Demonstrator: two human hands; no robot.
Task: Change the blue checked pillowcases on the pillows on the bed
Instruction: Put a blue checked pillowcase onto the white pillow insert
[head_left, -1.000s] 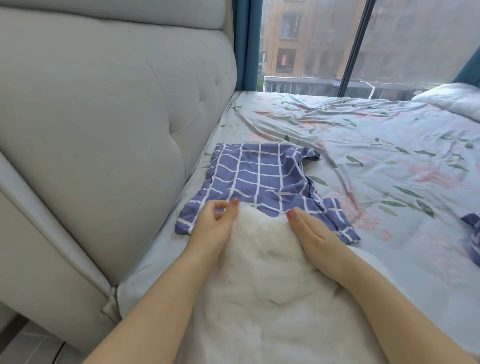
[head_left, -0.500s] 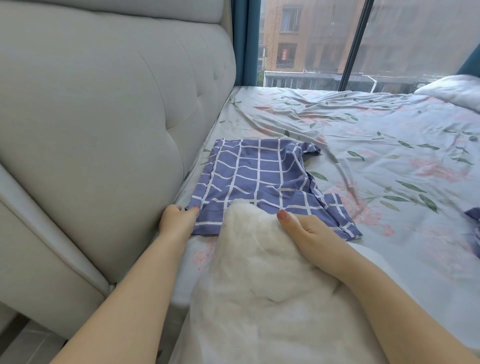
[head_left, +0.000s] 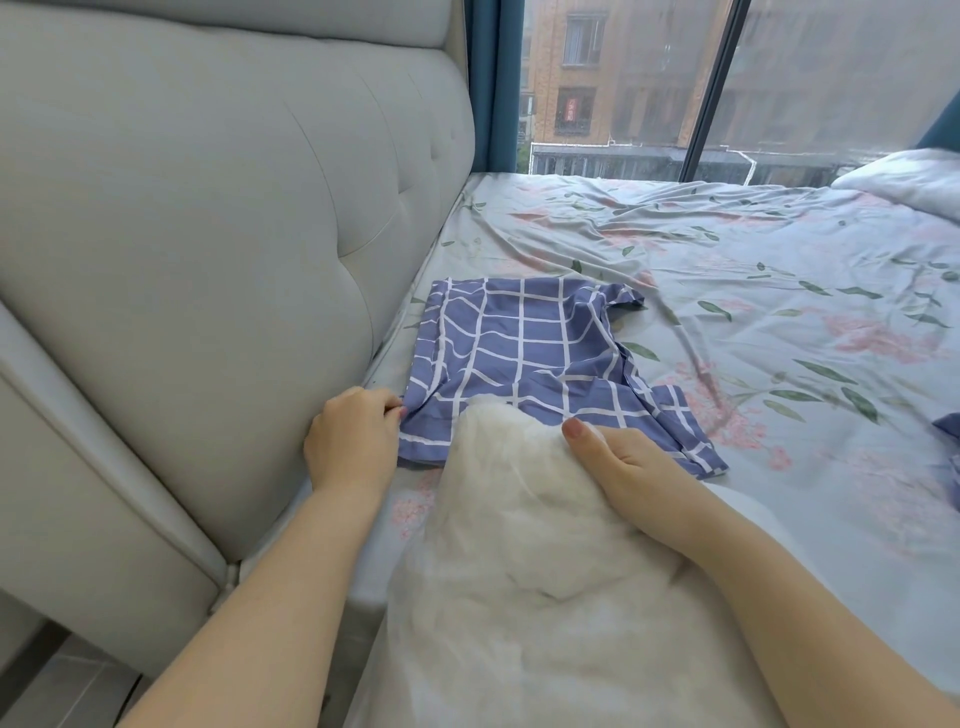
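Blue checked pillowcase (head_left: 524, 343) lies flat on the floral sheet (head_left: 779, 291) beside the headboard (head_left: 234, 234); left hand (head_left: 350, 441) pinches its near corner, right hand (head_left: 628, 467) seemingly grips the white pillow (head_left: 519, 545)

- Pillowcase (head_left: 524, 343): thin woven cloth, blue with a white check, matt, creased
- Pillow (head_left: 519, 545): white, fuzzy and fibrous surface, matt, soft-looking, uneven
- Headboard (head_left: 208, 234): pale grey upholstery, smooth, faint sheen, with stitched seams and tufted dimples
- Sheet (head_left: 779, 291): thin cloth, printed with pink flowers and green leaves, matt, rumpled
- Curtain (head_left: 488, 78): teal cloth, matt
- Window (head_left: 831, 78): glass, glossy, hazy and streaked
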